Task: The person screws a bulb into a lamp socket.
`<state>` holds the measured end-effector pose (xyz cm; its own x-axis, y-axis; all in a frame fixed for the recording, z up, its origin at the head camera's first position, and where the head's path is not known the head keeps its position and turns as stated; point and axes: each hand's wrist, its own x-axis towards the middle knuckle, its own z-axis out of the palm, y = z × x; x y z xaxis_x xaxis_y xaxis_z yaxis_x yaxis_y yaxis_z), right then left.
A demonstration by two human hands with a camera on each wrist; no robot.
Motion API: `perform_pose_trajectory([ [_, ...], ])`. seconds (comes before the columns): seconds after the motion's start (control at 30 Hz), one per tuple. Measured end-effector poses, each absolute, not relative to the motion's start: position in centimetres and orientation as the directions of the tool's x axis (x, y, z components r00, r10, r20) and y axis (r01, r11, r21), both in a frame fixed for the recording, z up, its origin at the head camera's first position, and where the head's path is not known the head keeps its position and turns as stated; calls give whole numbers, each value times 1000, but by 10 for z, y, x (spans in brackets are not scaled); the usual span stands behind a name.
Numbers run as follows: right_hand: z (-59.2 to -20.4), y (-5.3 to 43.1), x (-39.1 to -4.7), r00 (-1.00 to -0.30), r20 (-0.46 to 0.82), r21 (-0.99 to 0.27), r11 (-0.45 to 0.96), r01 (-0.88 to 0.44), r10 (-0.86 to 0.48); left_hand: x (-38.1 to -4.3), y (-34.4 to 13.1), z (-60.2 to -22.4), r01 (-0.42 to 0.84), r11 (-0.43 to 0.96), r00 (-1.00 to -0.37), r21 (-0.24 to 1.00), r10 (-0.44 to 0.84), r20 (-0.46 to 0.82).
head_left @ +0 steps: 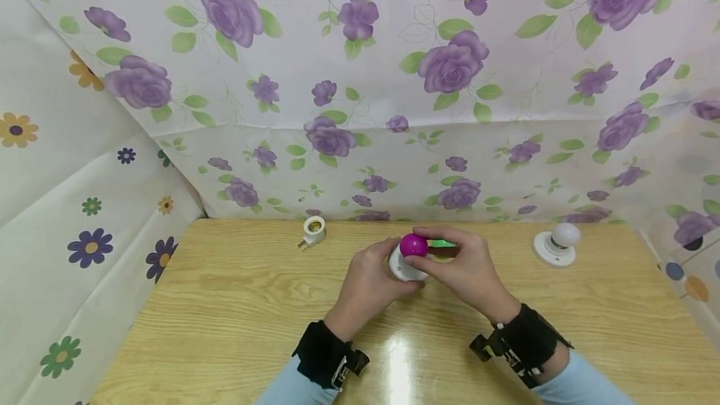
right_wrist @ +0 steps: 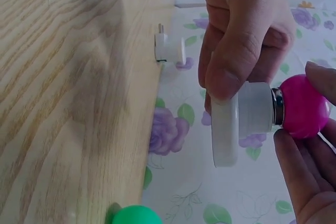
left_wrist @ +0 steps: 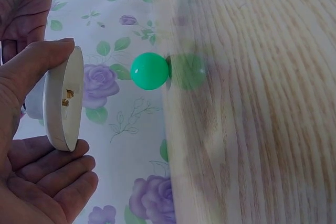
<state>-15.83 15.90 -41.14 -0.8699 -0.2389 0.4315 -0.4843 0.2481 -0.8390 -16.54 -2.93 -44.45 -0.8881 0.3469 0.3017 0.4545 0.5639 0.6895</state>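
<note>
My left hand (head_left: 369,274) grips a white round lamp holder (right_wrist: 226,129) by its flat base, off the table. Two brass contacts show on the underside of that base in the left wrist view. A magenta bulb (head_left: 414,245) stands at the mouth of the holder, its metal collar partly visible in the right wrist view. The thumb and fingers of my right hand (head_left: 469,267) pinch this bulb. Behind the hands lies a green bulb (left_wrist: 150,71) on the table, mostly hidden by the right hand in the head view.
A white plug-in socket adapter (head_left: 313,231) lies at the table's back, left of the hands. Toward the right stands another white lamp holder (head_left: 554,252) with a white bulb (head_left: 565,235) in it. Flowered cloth (head_left: 360,161) hangs behind the wooden table (head_left: 236,317).
</note>
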Motion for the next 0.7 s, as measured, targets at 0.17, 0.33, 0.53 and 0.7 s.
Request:
perform_pose_trajectory([
  [0.17,-397,157,-153,-867,426,-829,274,-488,-257,-165,-29,-443,448,572,-891,687,344,295],
  [0.33,-380,160,-148,-867,368,-846,267,-462,-335,-166,-29,-441,441,575,-895,689,343,285],
  [0.53,-374,163,-148,-861,291,-876,244,-415,-417,-166,-29,-442,440,569,-895,695,345,284],
  [0.7,-376,163,-148,-848,292,-873,239,-425,-442,-165,-29,-442,442,566,-894,695,346,286],
])
